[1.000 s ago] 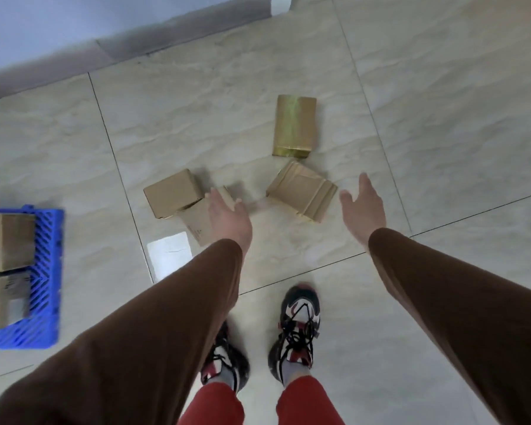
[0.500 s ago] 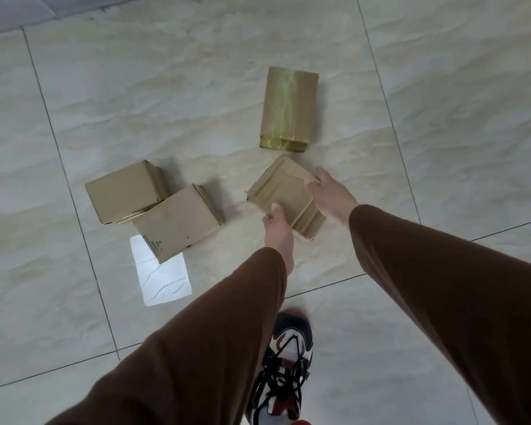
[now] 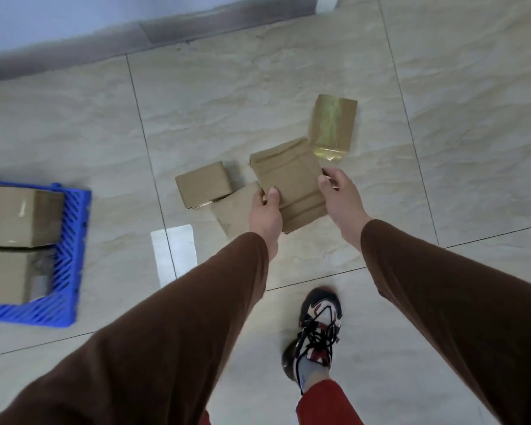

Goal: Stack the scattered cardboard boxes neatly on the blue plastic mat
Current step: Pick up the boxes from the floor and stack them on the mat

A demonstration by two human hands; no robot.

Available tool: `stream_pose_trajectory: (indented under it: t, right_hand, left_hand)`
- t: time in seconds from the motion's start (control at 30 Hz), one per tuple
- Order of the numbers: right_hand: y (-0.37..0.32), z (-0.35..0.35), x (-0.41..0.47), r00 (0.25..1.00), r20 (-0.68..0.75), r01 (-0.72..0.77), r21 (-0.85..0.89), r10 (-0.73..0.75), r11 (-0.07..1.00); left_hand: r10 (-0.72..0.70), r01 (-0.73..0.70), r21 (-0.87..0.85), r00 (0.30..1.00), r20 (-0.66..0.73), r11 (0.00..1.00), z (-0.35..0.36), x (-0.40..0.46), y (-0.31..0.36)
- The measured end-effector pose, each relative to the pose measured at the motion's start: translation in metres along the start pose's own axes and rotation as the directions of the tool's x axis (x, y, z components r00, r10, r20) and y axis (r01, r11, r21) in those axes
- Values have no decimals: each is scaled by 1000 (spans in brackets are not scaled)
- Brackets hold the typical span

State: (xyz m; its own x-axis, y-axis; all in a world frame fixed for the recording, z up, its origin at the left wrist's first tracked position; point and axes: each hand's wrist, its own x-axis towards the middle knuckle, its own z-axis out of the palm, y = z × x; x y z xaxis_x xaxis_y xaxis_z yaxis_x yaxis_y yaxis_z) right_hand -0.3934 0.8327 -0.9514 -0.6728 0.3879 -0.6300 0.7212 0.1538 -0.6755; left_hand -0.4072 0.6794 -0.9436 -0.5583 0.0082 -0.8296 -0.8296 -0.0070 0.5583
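Both hands grip one flat cardboard box above the tile floor.

Left hand (image 3: 265, 214) thumb curls over the held box (image 3: 290, 185) near edge; right hand (image 3: 339, 193) fingers pinch its far-right edge. Just beyond lies a tape-wrapped box (image 3: 331, 127); two plain boxes (image 3: 201, 184) touch at left. Blue mat (image 3: 71, 240), well apart at far left, carries stacked boxes (image 3: 19, 216); bare tile lies between.

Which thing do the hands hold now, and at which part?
A cardboard box, held by both hands: the left hand grips its left edge, the right hand its right edge.
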Motion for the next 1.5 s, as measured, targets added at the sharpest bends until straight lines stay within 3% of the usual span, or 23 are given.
stream_pose_trajectory:
  t: [0.33, 0.57, 0.83, 1.03, 1.3, 1.5]
  right_hand:
    - [-96, 151, -124, 999, -20, 37, 139, -35, 990]
    - [-134, 262, -197, 994, 102, 21, 190, -41, 982]
    - [-162, 371, -236, 987, 159, -2, 170, -25, 985]
    - [-174, 450, -270, 982, 182, -85, 181, 51, 980]
    - [-169, 529, -271, 948, 206, -301, 335, 243, 893]
    - [-174, 569, -237, 949, 183, -311, 410, 257, 857]
  left_hand:
    - [92, -92, 5, 995, 48, 996, -199, -71, 71]
    - [136, -135, 19, 988, -70, 991, -328, -99, 85]
    - [65, -66, 3, 961, -269, 998, -447, -101, 87]
    - [105, -107, 1, 968, -229, 994, -537, -96, 88]
    - [71, -74, -16, 985, -157, 997, -597, -73, 80]
    - [-17, -6, -82, 961, -276, 997, -615, -32, 71]
